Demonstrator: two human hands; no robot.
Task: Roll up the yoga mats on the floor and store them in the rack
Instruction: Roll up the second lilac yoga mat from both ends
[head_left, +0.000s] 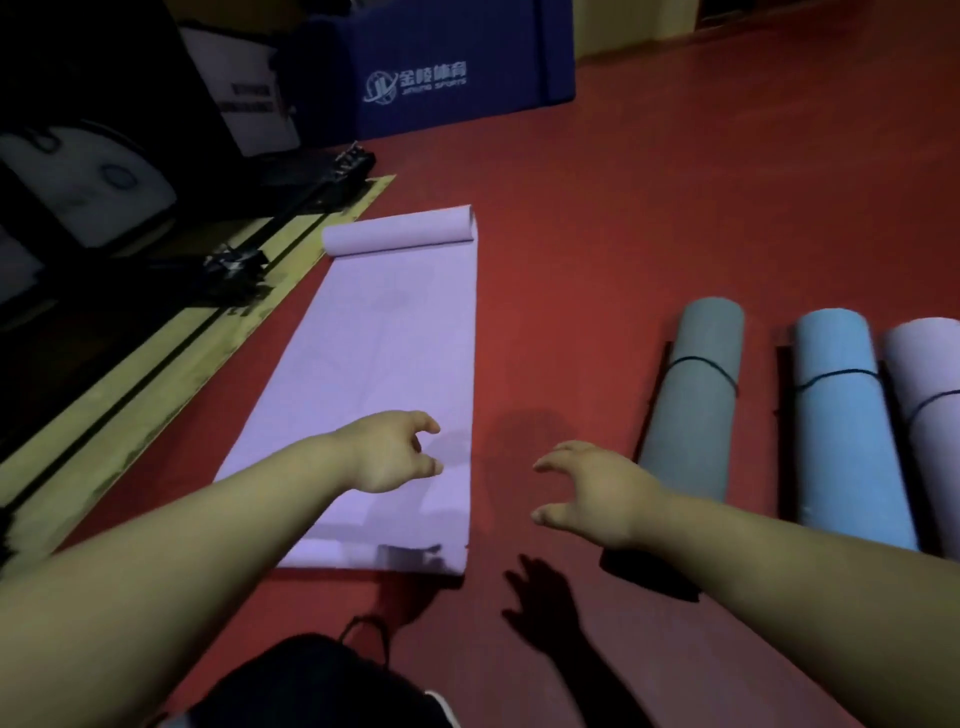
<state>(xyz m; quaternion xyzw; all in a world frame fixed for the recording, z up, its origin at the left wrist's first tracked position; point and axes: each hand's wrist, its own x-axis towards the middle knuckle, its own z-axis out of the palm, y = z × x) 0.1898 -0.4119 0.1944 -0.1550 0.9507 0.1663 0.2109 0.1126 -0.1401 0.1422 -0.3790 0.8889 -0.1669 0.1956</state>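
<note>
Red floor lies open between the flat lilac mat, far end curled, and three rolled mats. Empty, the left hand hovers loosely curled above the mat; the right hand, fingers spread, holds nothing above floor.

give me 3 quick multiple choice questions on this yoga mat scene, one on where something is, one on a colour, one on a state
1. Where do the grey roll, blue roll and lilac roll lie relative to the flat lilac mat?
A on top of it
B to its right, on the floor
C to its left

2. What colour is the floor?
A green
B grey
C red

3. How is the flat mat's far end?
A curled into a small roll
B lying fully flat
C tied with a cord

Answers:
1 B: all three rolls lie side by side on the floor, right of the flat mat.
2 C: the floor around the mats is red.
3 A: the far end curls up into a small roll.
</note>
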